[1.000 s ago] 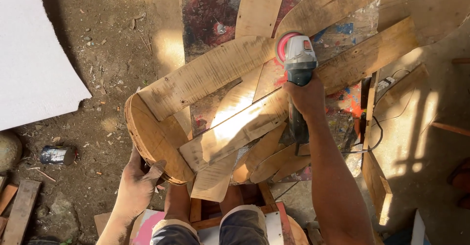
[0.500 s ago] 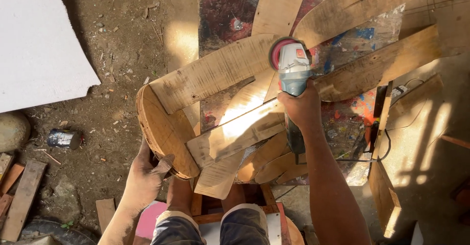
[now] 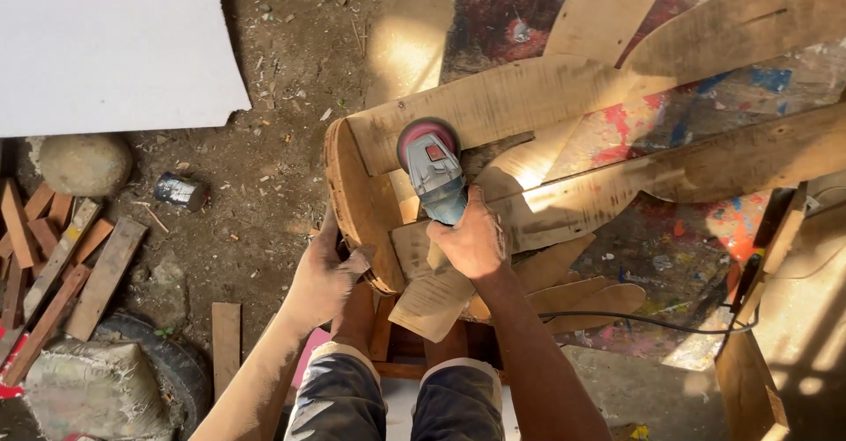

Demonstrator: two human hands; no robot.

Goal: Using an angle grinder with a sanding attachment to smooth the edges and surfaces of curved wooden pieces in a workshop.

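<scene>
A small red rectangular label (image 3: 435, 152) sits on top of the grey grinder (image 3: 434, 177) — near its round pad. No other packages, signs or screens are visible.
</scene>
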